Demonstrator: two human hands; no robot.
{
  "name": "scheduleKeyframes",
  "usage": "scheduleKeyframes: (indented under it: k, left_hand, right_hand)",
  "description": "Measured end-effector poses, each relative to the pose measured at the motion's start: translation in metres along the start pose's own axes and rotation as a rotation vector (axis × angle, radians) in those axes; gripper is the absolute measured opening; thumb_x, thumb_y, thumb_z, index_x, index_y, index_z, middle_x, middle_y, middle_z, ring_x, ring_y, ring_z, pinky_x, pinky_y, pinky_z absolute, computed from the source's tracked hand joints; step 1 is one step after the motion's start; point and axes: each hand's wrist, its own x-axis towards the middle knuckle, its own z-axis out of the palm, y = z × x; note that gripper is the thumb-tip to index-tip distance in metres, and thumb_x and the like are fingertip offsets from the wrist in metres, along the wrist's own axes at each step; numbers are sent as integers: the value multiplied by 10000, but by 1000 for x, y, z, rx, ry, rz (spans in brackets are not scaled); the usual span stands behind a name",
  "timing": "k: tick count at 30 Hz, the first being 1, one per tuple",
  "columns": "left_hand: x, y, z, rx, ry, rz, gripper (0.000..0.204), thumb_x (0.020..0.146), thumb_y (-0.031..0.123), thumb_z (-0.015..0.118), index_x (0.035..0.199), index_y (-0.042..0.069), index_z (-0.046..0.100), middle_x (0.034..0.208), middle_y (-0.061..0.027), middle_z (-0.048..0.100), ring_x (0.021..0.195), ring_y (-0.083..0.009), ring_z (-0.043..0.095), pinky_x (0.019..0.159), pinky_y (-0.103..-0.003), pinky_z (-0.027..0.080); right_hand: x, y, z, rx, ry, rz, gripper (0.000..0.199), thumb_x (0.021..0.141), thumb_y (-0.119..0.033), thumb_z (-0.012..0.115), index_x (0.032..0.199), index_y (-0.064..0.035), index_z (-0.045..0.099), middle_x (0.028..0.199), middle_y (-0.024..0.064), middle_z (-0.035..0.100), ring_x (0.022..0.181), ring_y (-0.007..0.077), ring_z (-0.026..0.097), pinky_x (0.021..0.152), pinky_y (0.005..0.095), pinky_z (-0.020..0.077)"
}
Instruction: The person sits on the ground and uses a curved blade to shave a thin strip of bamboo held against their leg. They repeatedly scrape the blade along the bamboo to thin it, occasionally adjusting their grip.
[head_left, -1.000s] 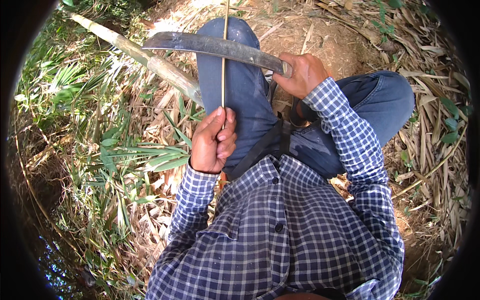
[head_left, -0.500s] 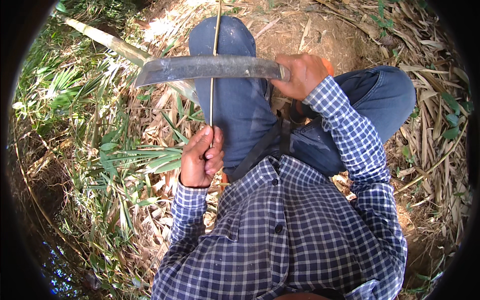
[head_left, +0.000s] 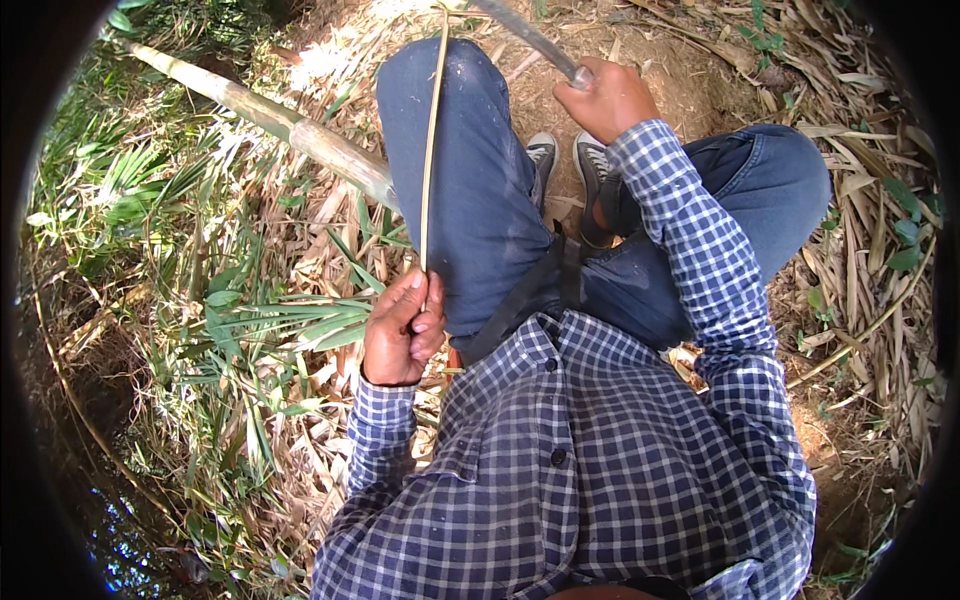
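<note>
My left hand (head_left: 402, 328) is closed beside my left thigh, pinching the near end of a thin, pale strip (head_left: 432, 160), which looks like split bamboo. The strip runs away from me over my raised knee, its far end near the top of the view. Beyond my lap, my right hand (head_left: 610, 98) grips a machete (head_left: 532, 40) by its handle, which the fingers mostly hide. Its long grey blade points up and left, cut off by the upper edge of the view. Blade and strip tip lie close together there; whether they touch I cannot tell.
A thick bamboo pole (head_left: 255, 110) slants in from the upper left to my left knee (head_left: 445, 90). Green leaves (head_left: 320, 325) and dry leaf litter (head_left: 850, 230) cover the ground on both sides. My shoes (head_left: 541, 160) rest on bare soil between my bent legs.
The machete has swung from lying across the strip above my knee to the far side, pointing away. My right hand has moved slightly forward; my left hand has slid a little nearer.
</note>
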Motion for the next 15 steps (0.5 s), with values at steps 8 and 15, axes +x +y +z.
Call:
scheduleKeyframes:
  k: [8, 15]
  left_hand:
    - [32, 3, 25, 236, 91, 159, 270, 1055, 264, 418, 998, 33, 545, 623, 27, 421, 410, -31, 320, 365, -189, 244]
    - [44, 7, 32, 272, 116, 175, 284, 1060, 284, 394, 1049, 45, 545, 640, 42, 405, 415, -27, 260, 367, -190, 213]
  right_hand:
    - [-32, -10, -5, 313, -62, -168, 347, 752, -294, 680, 949, -9, 663, 674, 184, 636, 677, 349, 662, 642, 425, 516]
    - [-52, -15, 9, 83, -119, -439, 296, 730, -293, 724, 887, -51, 656, 627, 160, 631, 579, 351, 643, 577, 444, 523]
